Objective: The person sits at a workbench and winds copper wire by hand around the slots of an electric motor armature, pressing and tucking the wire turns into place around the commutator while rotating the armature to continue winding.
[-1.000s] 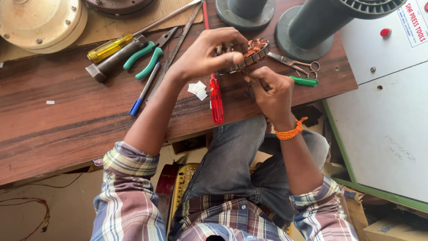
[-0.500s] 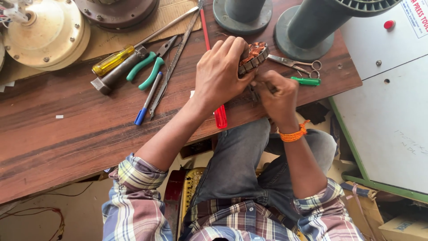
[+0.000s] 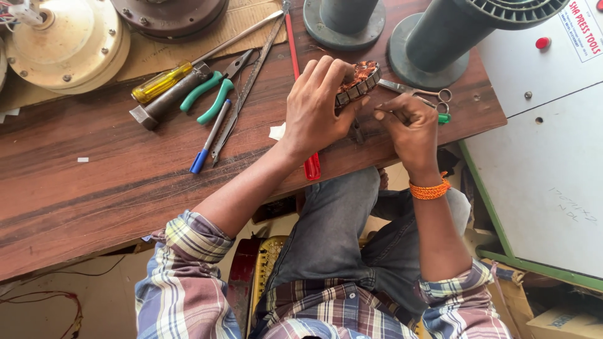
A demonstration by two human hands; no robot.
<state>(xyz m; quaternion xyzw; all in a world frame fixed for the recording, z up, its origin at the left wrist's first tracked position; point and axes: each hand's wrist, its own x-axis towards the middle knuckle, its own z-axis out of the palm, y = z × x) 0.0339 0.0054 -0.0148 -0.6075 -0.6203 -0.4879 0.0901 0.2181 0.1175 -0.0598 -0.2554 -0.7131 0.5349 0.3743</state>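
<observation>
While the left hand (image 3: 317,110) grips the stator (image 3: 357,81) tilted near the bench's (image 3: 94,182) right edge, the right hand (image 3: 408,125) pinches something thin (I cannot tell what); a slip could nick the copper windings or drop the stator off the edge.

the wound stator (image 3: 357,80) sits near the bench (image 3: 94,182) edge under the left hand (image 3: 317,110); the right hand (image 3: 408,129) is just right of it, scissors (image 3: 418,93) behind that hand. left of the hands lie a pen (image 3: 208,139), pliers (image 3: 213,94) and a screwdriver (image 3: 188,70). two spool stands (image 3: 352,19) stand behind, motor housings (image 3: 69,44) far left.
</observation>
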